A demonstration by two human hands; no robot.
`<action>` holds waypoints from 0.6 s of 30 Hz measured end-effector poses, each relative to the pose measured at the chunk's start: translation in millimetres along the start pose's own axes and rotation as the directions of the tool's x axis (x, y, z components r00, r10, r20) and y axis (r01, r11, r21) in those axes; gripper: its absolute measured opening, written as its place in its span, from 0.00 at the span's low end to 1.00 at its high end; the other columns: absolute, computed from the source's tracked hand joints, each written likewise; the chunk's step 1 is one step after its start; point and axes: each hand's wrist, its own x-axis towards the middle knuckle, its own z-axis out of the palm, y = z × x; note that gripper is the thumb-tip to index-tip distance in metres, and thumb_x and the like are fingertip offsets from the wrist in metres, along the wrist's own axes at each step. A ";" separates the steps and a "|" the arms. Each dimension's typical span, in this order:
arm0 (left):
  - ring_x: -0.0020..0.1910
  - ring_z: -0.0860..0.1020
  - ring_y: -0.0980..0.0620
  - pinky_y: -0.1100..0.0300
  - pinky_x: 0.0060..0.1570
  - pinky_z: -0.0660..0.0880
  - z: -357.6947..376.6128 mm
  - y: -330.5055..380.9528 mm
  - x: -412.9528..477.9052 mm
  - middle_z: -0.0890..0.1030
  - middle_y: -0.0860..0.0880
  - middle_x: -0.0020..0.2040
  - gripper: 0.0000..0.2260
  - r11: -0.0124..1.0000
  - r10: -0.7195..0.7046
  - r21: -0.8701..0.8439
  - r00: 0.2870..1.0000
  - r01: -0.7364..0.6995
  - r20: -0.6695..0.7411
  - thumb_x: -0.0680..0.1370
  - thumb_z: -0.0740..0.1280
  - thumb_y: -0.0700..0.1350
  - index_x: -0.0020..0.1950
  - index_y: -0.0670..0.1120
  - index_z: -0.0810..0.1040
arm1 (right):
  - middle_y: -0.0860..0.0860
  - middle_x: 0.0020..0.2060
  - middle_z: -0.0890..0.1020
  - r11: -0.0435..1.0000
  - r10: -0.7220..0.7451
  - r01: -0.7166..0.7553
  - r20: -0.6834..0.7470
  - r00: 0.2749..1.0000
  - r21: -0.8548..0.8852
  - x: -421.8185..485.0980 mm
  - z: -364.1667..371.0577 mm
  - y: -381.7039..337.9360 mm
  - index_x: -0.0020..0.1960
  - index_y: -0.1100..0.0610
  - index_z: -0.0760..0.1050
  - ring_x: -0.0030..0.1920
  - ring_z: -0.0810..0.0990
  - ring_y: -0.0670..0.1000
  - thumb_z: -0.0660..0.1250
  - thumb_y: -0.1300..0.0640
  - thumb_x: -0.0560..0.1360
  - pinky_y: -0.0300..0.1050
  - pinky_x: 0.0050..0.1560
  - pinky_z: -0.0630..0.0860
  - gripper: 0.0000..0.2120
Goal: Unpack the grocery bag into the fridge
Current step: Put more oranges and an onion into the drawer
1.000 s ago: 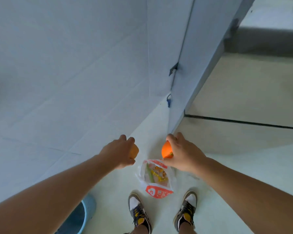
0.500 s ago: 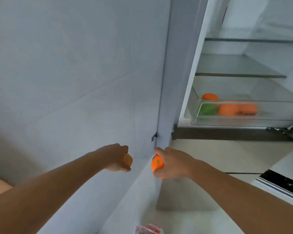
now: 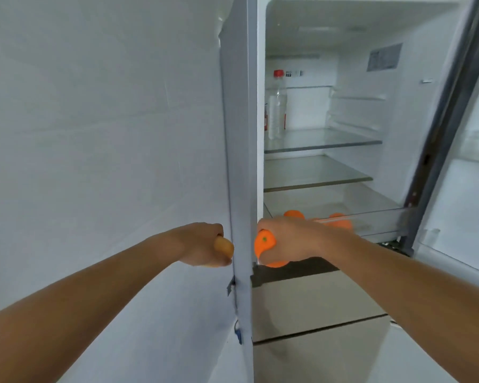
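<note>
The fridge stands open in front of me, its glass shelves mostly bare. My right hand grips a bright orange fruit just in front of the clear bottom drawer, which holds several orange fruits. My left hand holds a paler yellow-orange fruit to the left of the fridge's side wall. The grocery bag is out of view.
A clear plastic bottle with a red cap stands at the left of the upper shelf. The open fridge door is at the right. A pale tiled wall fills the left. Beige lower drawer fronts sit below the compartment.
My view has lifted from the floor and the grocery bag up to the open fridge. Both hands have risen with their fruits, and the right hand now sits at the bottom drawer.
</note>
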 end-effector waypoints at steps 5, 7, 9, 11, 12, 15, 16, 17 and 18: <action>0.44 0.78 0.52 0.64 0.35 0.75 -20.8 46.6 26.7 0.75 0.52 0.55 0.21 0.993 0.104 -0.050 0.995 -0.104 -0.008 0.74 0.70 0.57 0.63 0.53 0.69 | 0.43 0.46 0.74 0.997 0.072 -0.073 -0.083 0.994 0.001 -11.9 -25.0 41.3 0.56 0.41 0.68 0.46 0.77 0.50 0.69 0.39 0.68 0.49 0.47 0.78 0.19; 0.45 0.77 0.51 0.62 0.38 0.79 -24.2 66.1 41.1 0.75 0.52 0.56 0.21 0.986 0.154 -0.066 0.988 -0.154 -0.005 0.74 0.70 0.56 0.64 0.53 0.69 | 0.44 0.47 0.75 0.994 0.107 -0.109 -0.109 0.988 -0.013 -12.6 -31.9 63.5 0.56 0.40 0.68 0.46 0.77 0.50 0.68 0.37 0.67 0.51 0.48 0.79 0.21; 0.46 0.78 0.51 0.60 0.42 0.81 -26.6 85.8 57.5 0.76 0.51 0.55 0.21 0.978 0.190 -0.090 0.982 -0.190 -0.001 0.74 0.70 0.57 0.63 0.53 0.70 | 0.45 0.47 0.76 0.991 0.128 -0.133 -0.117 0.985 -0.029 -11.9 -38.1 86.8 0.55 0.40 0.68 0.46 0.77 0.49 0.68 0.35 0.65 0.53 0.48 0.80 0.22; 0.45 0.79 0.52 0.59 0.43 0.81 -29.8 104.7 75.7 0.78 0.52 0.52 0.20 0.969 0.226 -0.096 0.974 -0.226 -0.014 0.74 0.69 0.59 0.62 0.53 0.71 | 0.46 0.46 0.76 0.988 0.150 -0.154 -0.120 0.981 -0.023 -12.4 -48.2 108.6 0.55 0.42 0.68 0.45 0.78 0.49 0.68 0.37 0.66 0.53 0.48 0.80 0.21; 0.46 0.79 0.52 0.59 0.43 0.81 -32.1 114.2 85.5 0.78 0.52 0.51 0.20 0.965 0.243 -0.094 0.970 -0.244 -0.025 0.74 0.69 0.60 0.61 0.53 0.72 | 0.47 0.46 0.77 0.986 0.163 -0.167 -0.126 0.979 -0.015 -13.1 -54.5 119.1 0.54 0.43 0.69 0.44 0.78 0.50 0.69 0.39 0.67 0.53 0.47 0.81 0.20; 0.49 0.77 0.53 0.57 0.49 0.79 -39.3 139.7 118.1 0.78 0.53 0.54 0.23 0.956 0.272 -0.086 0.958 -0.279 -0.087 0.72 0.69 0.63 0.62 0.54 0.72 | 0.47 0.46 0.79 0.980 0.197 -0.201 -0.156 0.968 -0.009 -8.8 -72.8 157.3 0.55 0.45 0.71 0.45 0.79 0.50 0.69 0.41 0.67 0.51 0.46 0.79 0.19; 0.50 0.77 0.53 0.55 0.51 0.79 -41.3 147.6 129.6 0.78 0.53 0.55 0.25 0.955 0.270 -0.093 0.957 -0.280 -0.105 0.71 0.70 0.64 0.63 0.54 0.71 | 0.47 0.48 0.78 0.977 0.206 -0.211 -0.162 0.965 -0.015 -5.4 -78.6 171.5 0.56 0.44 0.70 0.47 0.78 0.50 0.69 0.39 0.66 0.50 0.48 0.78 0.22; 0.52 0.77 0.52 0.53 0.52 0.78 -42.8 154.4 140.9 0.77 0.53 0.56 0.26 0.956 0.263 -0.100 0.958 -0.275 -0.117 0.71 0.70 0.63 0.64 0.54 0.70 | 0.46 0.51 0.77 0.975 0.215 -0.221 -0.168 0.962 -0.017 -1.0 -83.1 186.2 0.58 0.43 0.69 0.49 0.78 0.51 0.68 0.37 0.64 0.51 0.50 0.78 0.25; 0.52 0.76 0.50 0.52 0.53 0.78 -44.0 160.5 152.4 0.76 0.51 0.57 0.27 0.959 0.252 -0.099 0.959 -0.266 -0.128 0.71 0.70 0.63 0.66 0.54 0.69 | 0.46 0.53 0.76 0.972 0.226 -0.233 -0.169 0.959 -0.018 3.7 -86.8 199.7 0.61 0.42 0.67 0.50 0.77 0.51 0.67 0.35 0.63 0.52 0.52 0.78 0.28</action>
